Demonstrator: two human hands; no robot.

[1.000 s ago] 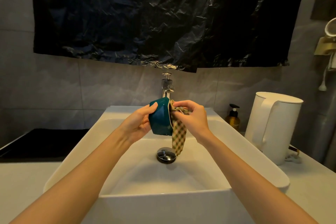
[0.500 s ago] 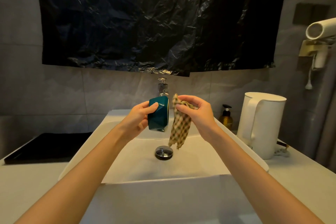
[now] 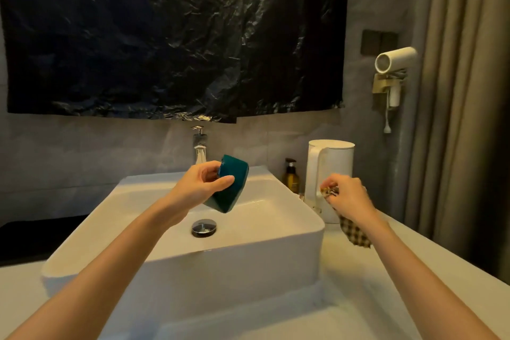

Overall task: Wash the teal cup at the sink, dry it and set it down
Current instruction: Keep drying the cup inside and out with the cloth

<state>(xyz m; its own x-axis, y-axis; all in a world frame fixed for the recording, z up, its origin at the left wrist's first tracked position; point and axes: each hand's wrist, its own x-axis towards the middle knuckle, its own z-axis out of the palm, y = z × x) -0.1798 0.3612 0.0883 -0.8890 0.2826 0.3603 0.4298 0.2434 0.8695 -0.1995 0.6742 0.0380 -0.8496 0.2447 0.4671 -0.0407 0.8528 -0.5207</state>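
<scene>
White counter point(image 3: 358, 298) lies nearest to me, and the white sink point(image 3: 248, 262) stands on it. Above the basin my left hand point(image 3: 198, 188) grips the teal cup point(image 3: 230, 199), which is tilted, with my thumb across its wall. My right hand point(image 3: 349, 196) is beside the sink on the right and pinches a checked cloth point(image 3: 356, 234) that hangs down, apart from the cup. Behind stand a white kettle point(image 3: 335, 168) and the tap point(image 3: 199, 146).

Left hand point(image 3: 199, 185) grips teal cup point(image 3: 230, 184) above sink point(image 3: 276, 240).

Cloth point(image 3: 355, 232) partly behind right hand point(image 3: 348, 196)
</scene>
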